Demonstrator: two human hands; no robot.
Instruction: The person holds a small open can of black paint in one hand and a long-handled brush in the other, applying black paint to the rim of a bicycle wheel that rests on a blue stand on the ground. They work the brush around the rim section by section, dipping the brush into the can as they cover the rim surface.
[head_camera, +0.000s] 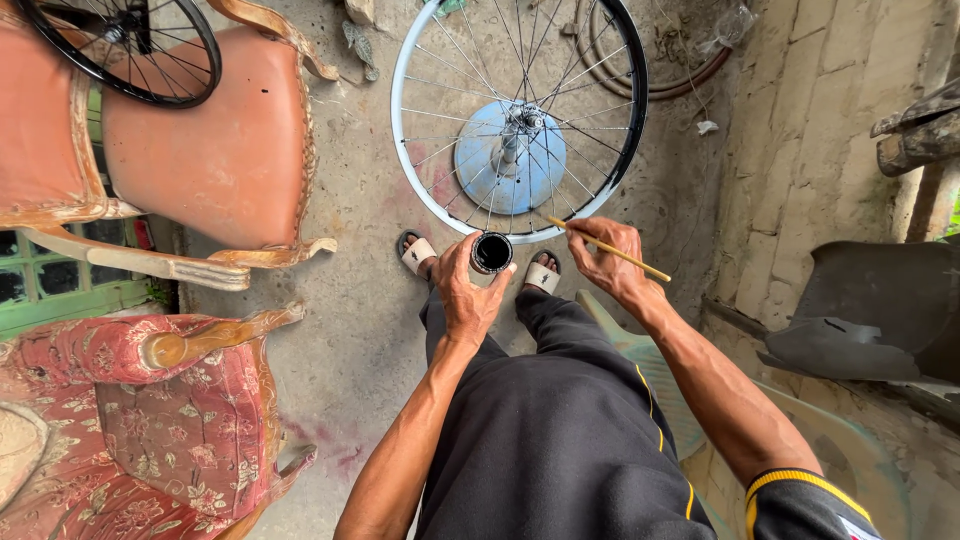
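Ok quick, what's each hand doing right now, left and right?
Left hand: closed around a small round black paint pot.
Right hand: pinching a thin wooden-handled brush, tip at the white wheel rim.

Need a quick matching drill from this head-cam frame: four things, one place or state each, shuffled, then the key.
Things:
1. left hand
2. right hand
3. bicycle wheel
4. patterned red armchair

Places or states:
A. mounted flat on a blue stand, rim part white, part black
B. pinches a thin wooden stick, its tip at the rim
C. holds a small round tin of black paint
D. lower left, beside the person's leg

Pairs: 1-C, 2-B, 3-A, 4-D
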